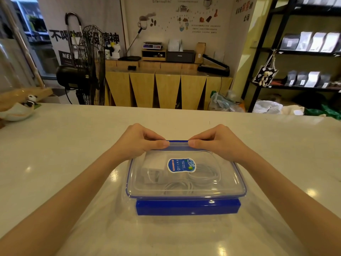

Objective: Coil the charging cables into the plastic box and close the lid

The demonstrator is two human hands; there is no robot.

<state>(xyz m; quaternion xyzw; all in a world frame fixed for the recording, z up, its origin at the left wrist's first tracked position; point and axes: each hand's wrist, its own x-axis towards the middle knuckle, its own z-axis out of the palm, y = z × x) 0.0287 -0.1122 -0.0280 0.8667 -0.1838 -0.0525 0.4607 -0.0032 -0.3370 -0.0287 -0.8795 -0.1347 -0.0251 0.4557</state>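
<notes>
A clear plastic box (238, 183) with blue trim stands on the white counter in front of me. Its clear lid (206, 189) lies on top, with a blue sticker (181, 165) in its middle. Through the lid I see coiled white charging cables (201, 175) and a white charger block (154, 168). My left hand (141, 140) and my right hand (217, 140) both pinch the blue latch flap (178, 143) at the far edge, thumbs on top, fingers curled behind. The near blue latch flap (188, 207) sticks out flat toward me.
The white counter (73, 163) stretches wide on both sides. A small panda figure on a dish (27, 106) sits at the far left edge. Beyond the counter are a black fan (88, 71), a wooden cabinet and shelves.
</notes>
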